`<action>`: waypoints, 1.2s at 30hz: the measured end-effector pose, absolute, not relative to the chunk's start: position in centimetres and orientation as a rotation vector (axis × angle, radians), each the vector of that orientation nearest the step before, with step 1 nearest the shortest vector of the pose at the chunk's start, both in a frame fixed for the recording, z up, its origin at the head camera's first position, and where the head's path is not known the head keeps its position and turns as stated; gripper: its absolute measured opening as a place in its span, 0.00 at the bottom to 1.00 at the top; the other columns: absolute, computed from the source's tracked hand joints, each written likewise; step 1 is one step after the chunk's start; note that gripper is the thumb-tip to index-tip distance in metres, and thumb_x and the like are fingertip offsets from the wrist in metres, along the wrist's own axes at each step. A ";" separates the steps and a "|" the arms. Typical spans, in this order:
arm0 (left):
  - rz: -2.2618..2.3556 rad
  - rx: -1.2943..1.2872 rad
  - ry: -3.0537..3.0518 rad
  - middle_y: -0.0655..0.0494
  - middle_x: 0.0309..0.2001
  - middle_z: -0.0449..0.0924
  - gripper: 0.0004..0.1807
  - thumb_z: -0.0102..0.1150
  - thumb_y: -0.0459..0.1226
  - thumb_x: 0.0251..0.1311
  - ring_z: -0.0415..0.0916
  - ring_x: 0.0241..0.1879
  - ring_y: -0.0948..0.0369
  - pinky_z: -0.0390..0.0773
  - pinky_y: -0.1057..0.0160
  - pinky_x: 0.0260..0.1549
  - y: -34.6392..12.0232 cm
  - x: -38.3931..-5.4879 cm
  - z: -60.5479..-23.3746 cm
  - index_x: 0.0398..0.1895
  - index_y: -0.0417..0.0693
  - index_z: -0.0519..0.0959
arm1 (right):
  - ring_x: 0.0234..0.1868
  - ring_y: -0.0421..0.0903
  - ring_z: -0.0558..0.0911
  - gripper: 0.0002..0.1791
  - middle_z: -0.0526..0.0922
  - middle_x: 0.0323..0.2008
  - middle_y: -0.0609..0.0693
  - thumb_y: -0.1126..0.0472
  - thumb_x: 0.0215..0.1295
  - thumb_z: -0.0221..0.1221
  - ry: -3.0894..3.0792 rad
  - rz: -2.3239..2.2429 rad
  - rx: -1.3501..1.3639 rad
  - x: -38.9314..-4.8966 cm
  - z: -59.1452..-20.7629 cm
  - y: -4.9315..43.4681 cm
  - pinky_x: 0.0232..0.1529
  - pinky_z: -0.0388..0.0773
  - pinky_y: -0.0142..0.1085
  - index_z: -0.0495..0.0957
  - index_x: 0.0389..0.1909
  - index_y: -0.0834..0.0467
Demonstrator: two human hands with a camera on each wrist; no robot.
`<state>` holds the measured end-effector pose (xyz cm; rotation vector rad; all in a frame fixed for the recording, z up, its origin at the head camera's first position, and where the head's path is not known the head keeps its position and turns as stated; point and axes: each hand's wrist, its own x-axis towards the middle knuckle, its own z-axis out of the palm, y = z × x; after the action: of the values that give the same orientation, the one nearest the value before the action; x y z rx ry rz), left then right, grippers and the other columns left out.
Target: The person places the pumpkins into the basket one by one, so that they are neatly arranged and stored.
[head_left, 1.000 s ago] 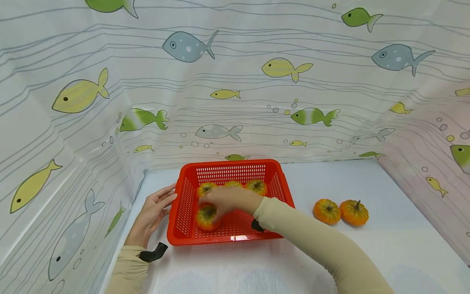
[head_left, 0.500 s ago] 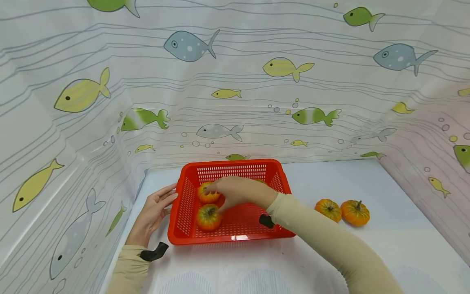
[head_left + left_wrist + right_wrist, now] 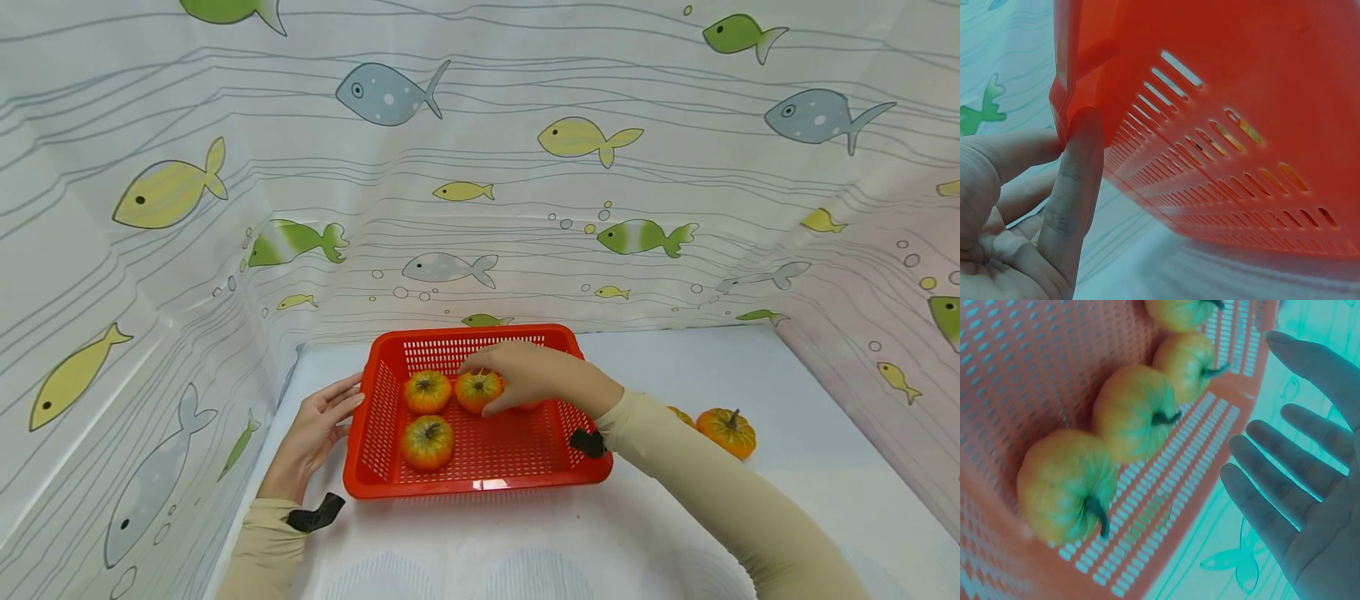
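Now the right hand [image 3: 525,372] has slid rightward over the red basket [image 3: 480,487], baring two left-end pumpkins [image 3: 428,443] inside; its fingers are spread and grip nothing, so no pumpkin looks to be on the move. The left hand's [image 3: 311,435] loose fingers touch the basket's left side. On the table [image 3: 637,537] lie two more pumpkins [image 3: 726,432] (the right sleeve [image 3: 705,483] mostly hides one).

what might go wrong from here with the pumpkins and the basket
The right hand, over the back pumpkins, may bump one into its neighbour. The left hand touches only one end of the basket, so a knock could swing it. The right sleeve partly hides an outside pumpkin in the head view and might brush it.
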<state>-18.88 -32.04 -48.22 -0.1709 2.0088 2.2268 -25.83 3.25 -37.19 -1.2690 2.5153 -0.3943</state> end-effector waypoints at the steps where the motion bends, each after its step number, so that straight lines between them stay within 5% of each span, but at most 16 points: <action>1: 2.224 -0.172 2.010 0.67 0.48 0.84 0.36 0.60 0.38 0.73 0.85 0.43 0.68 0.87 0.68 0.36 -32.0 -18.9 -48.2 0.79 0.38 0.60 | 0.69 0.47 0.77 0.35 0.81 0.67 0.47 0.48 0.61 0.73 2.523 -0.396 -1.261 -25.9 -37.1 3.7 0.71 0.75 0.46 0.76 0.68 0.48; 17: 2.221 -0.182 2.022 0.67 0.48 0.84 0.36 0.61 0.38 0.73 0.85 0.43 0.68 0.87 0.69 0.35 -32.0 -19.0 -48.4 0.79 0.38 0.60 | 0.67 0.51 0.79 0.35 0.82 0.65 0.50 0.49 0.60 0.74 2.641 -0.489 -1.137 -26.0 -35.8 11.8 0.67 0.78 0.51 0.77 0.67 0.53; 26: 2.222 -0.188 2.024 0.67 0.48 0.84 0.36 0.61 0.38 0.73 0.85 0.43 0.68 0.87 0.68 0.35 -32.0 -19.2 -48.3 0.79 0.38 0.61 | 0.60 0.54 0.81 0.36 0.83 0.61 0.52 0.49 0.59 0.75 2.675 -0.625 -0.953 -25.7 -36.1 16.3 0.54 0.86 0.49 0.76 0.67 0.53; 36: 2.232 -0.190 2.018 0.66 0.48 0.84 0.36 0.61 0.38 0.72 0.85 0.43 0.68 0.87 0.68 0.36 -32.0 -19.2 -48.3 0.79 0.38 0.61 | 0.64 0.58 0.79 0.41 0.81 0.65 0.54 0.47 0.56 0.76 2.704 -0.680 -0.841 -25.2 -38.7 21.3 0.60 0.82 0.55 0.74 0.69 0.55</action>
<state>-19.20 -31.96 -48.33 -0.1899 2.0176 2.2321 -25.19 21.35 -38.74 -0.8414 2.7042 -0.6804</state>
